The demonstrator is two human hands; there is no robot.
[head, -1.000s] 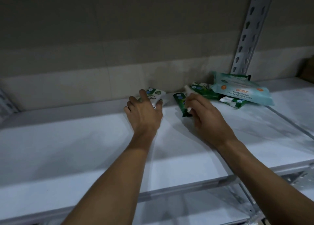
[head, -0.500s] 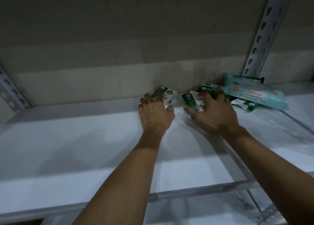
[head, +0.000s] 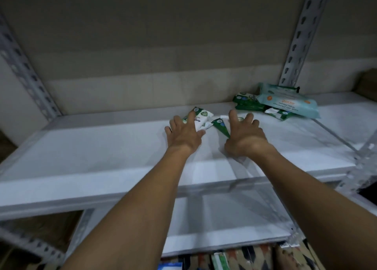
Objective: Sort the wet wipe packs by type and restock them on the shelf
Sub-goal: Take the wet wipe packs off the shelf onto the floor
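Small pack, L: green-white wipe pack [head: 201, 118] near back of white shelf [head: 85, 155], under fingertips of left hand [head: 183, 135].
Small pack, R: second green-white pack [head: 221, 125] just beside it, mostly hidden under right hand [head: 244, 137].
Pile: more green packs [head: 246, 103] far right, w/ big pale-blue pack [head: 289, 104] on top, apart from both hands.
Writing: blue pack reads "ANTIBACTERIAL", brand in orange too blurred; L pack text starts "An...", rest covered.
Grip L: fingers straight, spread, pressing on pack.
Grip R: fingers splayed wide, flat on pack; nothing clasped.
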